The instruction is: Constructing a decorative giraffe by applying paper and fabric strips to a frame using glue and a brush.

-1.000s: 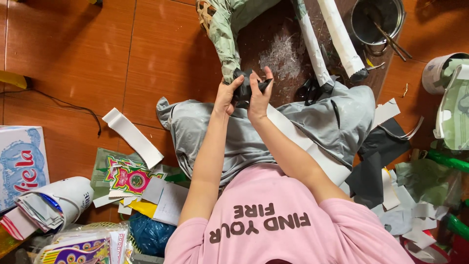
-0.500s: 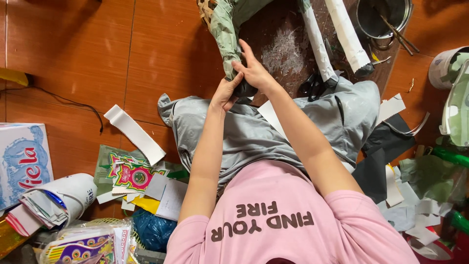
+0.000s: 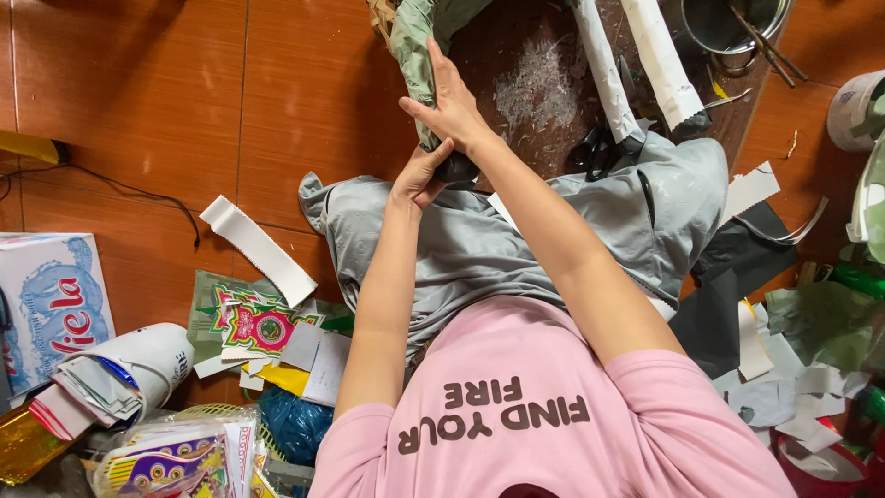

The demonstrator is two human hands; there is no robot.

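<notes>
A roll wrapped in green paper lies on the dark work mat in front of my lap. My right hand lies along the roll's lower part, with its fingers stretched over the green paper and pressing on it. My left hand pinches the roll's dark bottom end, just below the right hand. Both forearms reach out over my grey trousers.
Two white paper-wrapped rods and black scissors lie on the mat to the right. A metal pot stands at the top right. A white strip, printed sheets, a box and paper scraps litter the floor.
My right hand has left the dark end and slid up onto the green paper. My left hand stays at the bottom end. The view has shifted slightly.
</notes>
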